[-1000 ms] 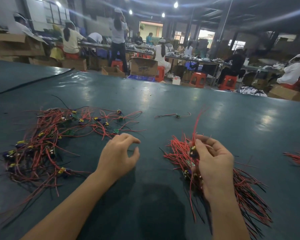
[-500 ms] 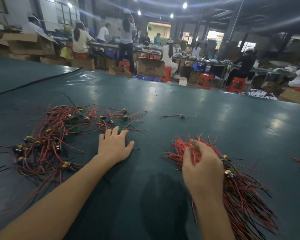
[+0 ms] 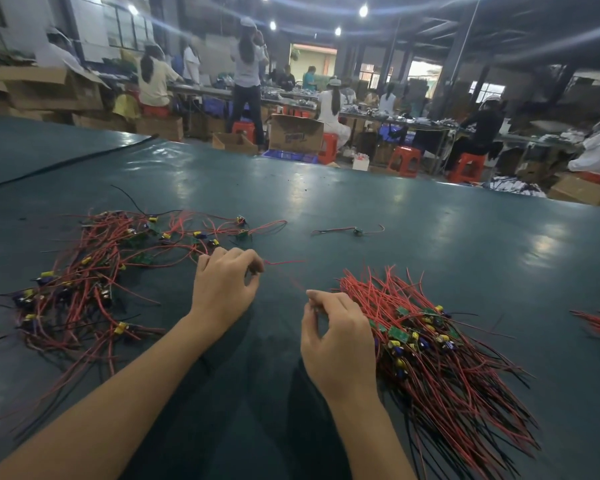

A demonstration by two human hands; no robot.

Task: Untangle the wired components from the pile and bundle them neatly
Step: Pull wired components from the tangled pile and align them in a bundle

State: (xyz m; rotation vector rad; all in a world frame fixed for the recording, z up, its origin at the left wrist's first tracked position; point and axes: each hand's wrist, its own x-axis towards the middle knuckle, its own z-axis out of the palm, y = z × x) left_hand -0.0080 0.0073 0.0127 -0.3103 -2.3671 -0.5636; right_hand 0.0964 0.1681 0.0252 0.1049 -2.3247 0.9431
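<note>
Apparently to draw it free, the left hand [image 3: 224, 289] pinches a red wire [image 3: 284, 262] beside the tangled pile [image 3: 94, 271] at nine o'clock, the right hand [image 3: 338, 344] pinching its blurred end near the neat bundle [image 3: 440, 358] at three o'clock.

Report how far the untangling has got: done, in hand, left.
Done: a large bundle lies on the right, its wires roughly parallel. In hand: the left hand pinches a red wire at the edge of the tangled pile; the right hand seems to pinch its blurred other end. Left: that pile is sizeable, and one stray component lies alone farther back.
</note>
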